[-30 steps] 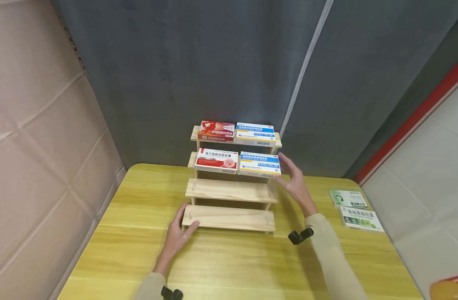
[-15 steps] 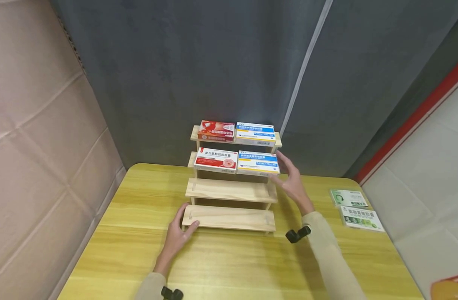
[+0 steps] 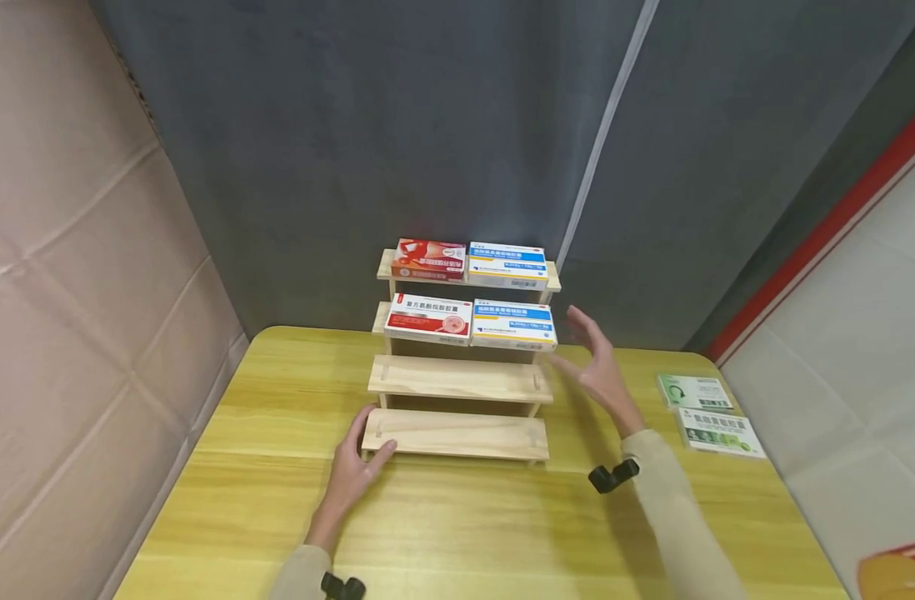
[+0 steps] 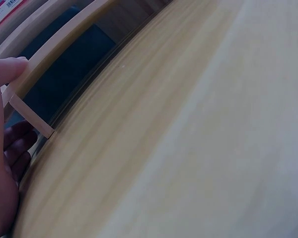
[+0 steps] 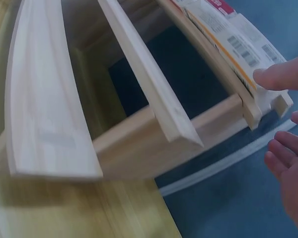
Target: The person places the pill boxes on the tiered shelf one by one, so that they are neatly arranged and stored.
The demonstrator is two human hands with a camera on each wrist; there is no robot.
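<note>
Gripping rack (image 3: 461, 377) at lowest step (image 3: 457, 434) with left hand (image 3: 351, 467); holding right hand (image 3: 599, 372) spread, empty, just right of lower blue-and-white box (image 3: 513, 324) (lying lengthwise across second tier (image 3: 380, 318) from top, nearer right hand).

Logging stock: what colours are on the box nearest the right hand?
The box is white with blue bands and a yellow stripe; clearest in the head view.

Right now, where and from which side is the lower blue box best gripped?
The lower blue box is probably best pinched front to back at its right end, coming from the right: it lies flat, the red-white box sits right beside its left end, and the right hand is near the free end.
</note>
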